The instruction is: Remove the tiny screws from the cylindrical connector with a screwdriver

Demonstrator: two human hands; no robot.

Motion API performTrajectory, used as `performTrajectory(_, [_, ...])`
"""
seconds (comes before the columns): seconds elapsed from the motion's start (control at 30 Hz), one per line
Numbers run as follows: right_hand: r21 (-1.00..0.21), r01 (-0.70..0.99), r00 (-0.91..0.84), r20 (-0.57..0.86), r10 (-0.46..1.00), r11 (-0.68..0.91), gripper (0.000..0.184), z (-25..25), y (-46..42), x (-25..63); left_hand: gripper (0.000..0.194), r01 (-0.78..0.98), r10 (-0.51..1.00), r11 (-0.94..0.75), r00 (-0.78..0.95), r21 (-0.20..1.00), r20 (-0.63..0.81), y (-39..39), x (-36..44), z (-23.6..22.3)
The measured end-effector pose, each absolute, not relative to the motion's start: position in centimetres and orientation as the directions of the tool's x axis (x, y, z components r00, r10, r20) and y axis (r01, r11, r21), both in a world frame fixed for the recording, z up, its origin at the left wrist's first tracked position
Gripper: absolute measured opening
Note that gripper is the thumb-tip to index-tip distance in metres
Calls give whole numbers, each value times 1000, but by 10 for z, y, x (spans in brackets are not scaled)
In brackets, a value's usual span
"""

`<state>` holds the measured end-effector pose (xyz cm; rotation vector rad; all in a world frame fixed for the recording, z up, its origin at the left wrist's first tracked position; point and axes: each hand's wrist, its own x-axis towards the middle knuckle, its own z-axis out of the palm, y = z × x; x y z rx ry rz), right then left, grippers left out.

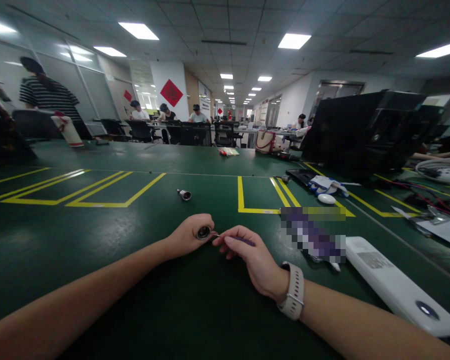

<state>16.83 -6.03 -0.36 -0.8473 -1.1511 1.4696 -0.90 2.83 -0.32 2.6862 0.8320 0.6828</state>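
My left hand (189,235) is closed around a dark cylindrical part (203,232), whose round end with a metallic rim faces me. In my right hand (249,250) a thin screwdriver (243,241) with a purple handle is pinched between thumb and fingers. Its slim shaft points left to the edge of the cylinder; whether the tip touches it is too small to tell. A pale watch band is on the right wrist. Beyond my left hand a short metal piece (185,195), with one narrow end and one round end, lies on the green table (135,300).
Right of my hands lie a partly blurred purple packet (311,232) and a long white device (397,285). Farther back are a glove (328,185), a white oval object (326,199) and a large black case (360,130). Yellow tape marks the table. People sit and stand beyond.
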Motion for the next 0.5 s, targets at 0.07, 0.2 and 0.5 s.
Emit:
performTrajectory(0.07, [-957,-289,-222,82,972,14,11,-2,-61,169,23,460,588,-802,719,380,371,30,-9,-4])
performTrajectory(0.2, [-967,-252,-235,81,969,19,14,-1,-62,169,25,463,602,-791,703,399,378,30,-9,-5])
performTrajectory(0.5, [-990,-110,-199,104,974,83,13,-7,-62,168,17,533,634,-773,672,344,383,28,-6,-4])
